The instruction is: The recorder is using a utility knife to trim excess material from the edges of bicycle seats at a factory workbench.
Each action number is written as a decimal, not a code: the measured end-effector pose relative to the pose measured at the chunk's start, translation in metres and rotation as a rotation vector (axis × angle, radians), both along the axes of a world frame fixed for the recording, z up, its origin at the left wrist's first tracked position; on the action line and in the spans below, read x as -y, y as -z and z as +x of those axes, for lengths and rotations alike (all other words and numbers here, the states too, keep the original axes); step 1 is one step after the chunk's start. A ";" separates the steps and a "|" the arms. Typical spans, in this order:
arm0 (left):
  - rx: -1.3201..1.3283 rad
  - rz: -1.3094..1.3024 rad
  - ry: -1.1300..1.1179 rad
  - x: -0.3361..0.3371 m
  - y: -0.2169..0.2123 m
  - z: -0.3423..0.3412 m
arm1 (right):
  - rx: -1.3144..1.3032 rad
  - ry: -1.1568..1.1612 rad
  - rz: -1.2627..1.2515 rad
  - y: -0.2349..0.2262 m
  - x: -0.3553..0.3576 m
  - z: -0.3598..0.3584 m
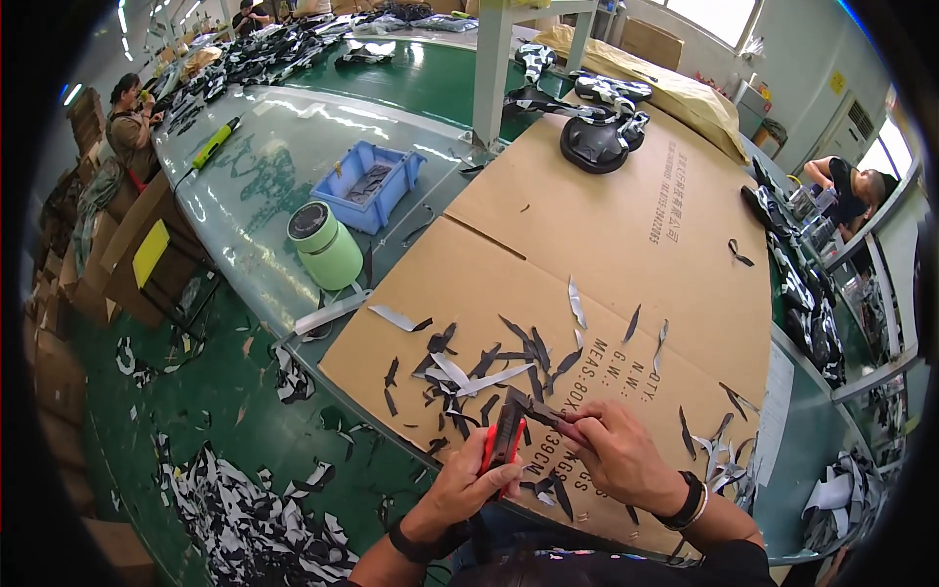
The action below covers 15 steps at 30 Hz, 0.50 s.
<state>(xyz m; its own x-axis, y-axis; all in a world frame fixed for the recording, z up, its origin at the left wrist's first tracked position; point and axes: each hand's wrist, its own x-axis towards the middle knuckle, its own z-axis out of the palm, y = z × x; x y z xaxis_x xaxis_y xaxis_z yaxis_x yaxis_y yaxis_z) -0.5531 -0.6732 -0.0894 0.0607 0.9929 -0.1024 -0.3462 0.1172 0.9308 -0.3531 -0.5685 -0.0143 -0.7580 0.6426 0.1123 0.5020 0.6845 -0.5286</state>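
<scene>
Low in the middle of the head view, my left hand (458, 497) is closed around a red-and-black hand tool (504, 437), held upright; its exact kind is hard to make out. Close by on the right, my right hand (626, 455) pinches a dark narrow piece (551, 418) that reaches to the tool's upper end. Both hands are over a large brown cardboard sheet (469, 284). Scattered on the cardboard around them are black and light grey offcuts (474, 367), mostly thin curled strips. Another group of strips (719, 450) lies right of my right hand.
A green lidded canister (328, 252) and a blue bin (364, 191) with dark pieces stand left of the cardboard. Black padded items (597, 137) lie at its far end. A yellow-green tool (213, 144) rests far left. Offcuts heap on the floor (245, 519). Other people work farther off.
</scene>
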 end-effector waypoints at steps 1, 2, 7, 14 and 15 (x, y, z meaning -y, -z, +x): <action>0.000 0.001 0.000 -0.001 0.000 -0.001 | 0.004 0.002 0.007 0.000 -0.001 0.000; 0.011 0.002 0.007 -0.003 0.000 -0.002 | 0.004 0.002 0.009 -0.001 -0.002 -0.001; 0.026 -0.036 0.028 -0.001 0.000 -0.007 | -0.003 -0.057 0.084 0.000 -0.006 -0.004; 0.296 -0.041 0.182 -0.002 0.015 -0.011 | 0.110 0.046 -0.613 0.004 -0.008 -0.001; 0.278 -0.048 0.186 -0.002 0.016 -0.013 | 0.168 0.036 -0.670 0.003 -0.011 -0.002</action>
<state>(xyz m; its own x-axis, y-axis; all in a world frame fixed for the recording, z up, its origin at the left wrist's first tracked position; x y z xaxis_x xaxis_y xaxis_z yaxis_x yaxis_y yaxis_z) -0.5660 -0.6713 -0.1058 0.2725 0.9566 -0.1034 -0.5546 0.2440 0.7955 -0.3547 -0.5576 -0.0171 -0.7070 0.5575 -0.4351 0.6305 0.2183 -0.7449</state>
